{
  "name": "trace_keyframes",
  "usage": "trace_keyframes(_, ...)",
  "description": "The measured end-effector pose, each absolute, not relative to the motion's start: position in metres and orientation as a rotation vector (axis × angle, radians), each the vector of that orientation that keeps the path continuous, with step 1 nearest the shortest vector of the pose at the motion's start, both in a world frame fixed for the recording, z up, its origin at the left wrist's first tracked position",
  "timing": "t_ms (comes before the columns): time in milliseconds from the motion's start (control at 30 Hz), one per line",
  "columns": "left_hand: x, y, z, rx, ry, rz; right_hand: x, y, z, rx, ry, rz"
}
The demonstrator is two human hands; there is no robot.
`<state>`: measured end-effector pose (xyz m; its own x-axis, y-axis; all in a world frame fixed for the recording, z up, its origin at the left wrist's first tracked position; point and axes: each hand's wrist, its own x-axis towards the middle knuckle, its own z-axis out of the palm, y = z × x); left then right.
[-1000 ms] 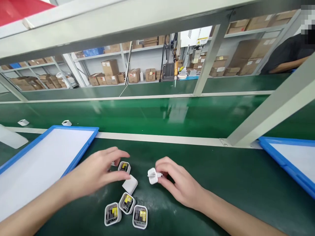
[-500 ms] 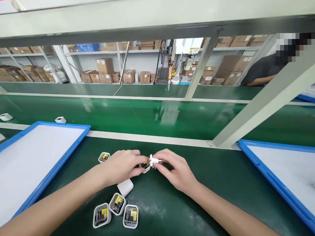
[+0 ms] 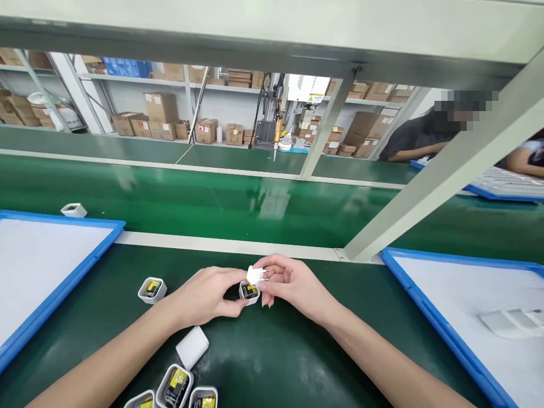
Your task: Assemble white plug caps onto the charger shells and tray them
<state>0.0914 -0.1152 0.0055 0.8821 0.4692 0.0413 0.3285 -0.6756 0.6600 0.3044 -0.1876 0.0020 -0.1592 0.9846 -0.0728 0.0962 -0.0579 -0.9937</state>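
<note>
Left hand [image 3: 208, 294]: fingers curled round a small open white case [image 3: 249, 292], yellow and black parts showing inside, held just above the green counter [image 3: 297, 362].
Right hand [image 3: 289, 283]: pinching a white plug cap [image 3: 255, 275] with metal pins sticking out to the right. The cap sits right on top of the open case, touching it or as good as.
Where that is: middle of the counter, near side, between the two trays.
Loose case [image 3: 152, 289]: another open one, sitting on the counter left of the hands.
White block [image 3: 192, 347]: closed piece lying flat, nearer than the left hand.
Bottom edge: three more open cases [image 3: 175, 387] bunched together, partly cut off.
Trays: blue-rimmed tray [image 3: 63, 289] on the left, another blue-rimmed one [image 3: 425, 306] on the right.
Belt [image 3: 212, 195]: shiny green, beyond the counter, one little white case [image 3: 73, 210] on it far left.
Far right: another person [image 3: 419, 136] in a dark top at the far counter.
</note>
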Motion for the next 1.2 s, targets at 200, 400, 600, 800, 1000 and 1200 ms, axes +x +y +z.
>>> trace_keyframes(200, 0.095, -0.111, -0.011, 2.242, 0.589, 0.368, 0.304, -0.190, 0.001, -1.413, -1.958, 0.523)
trace_keyframes(400, 0.098, -0.110, -0.018, 2.237, 0.657, 0.367, 0.308, -0.189, 0.017, -1.310, -2.330, 0.354)
trace_keyframes(600, 0.101, -0.107, -0.018, 2.299, 0.640, 0.333, 0.304, -0.189, 0.025, -1.361, -2.534, 0.166)
trace_keyframes(800, 0.101, -0.106, -0.020, 2.319, 0.622, 0.364, 0.302, -0.188, 0.018, -1.307, -2.547, 0.125)
trace_keyframes(1000, 0.100, -0.106, -0.019, 2.325, 0.604, 0.373, 0.302, -0.190, 0.019, -1.307, -2.553, 0.139)
trace_keyframes(1200, 0.100, -0.107, -0.018, 2.331, 0.615, 0.377, 0.303, -0.190, 0.022, -1.352, -2.549, 0.134)
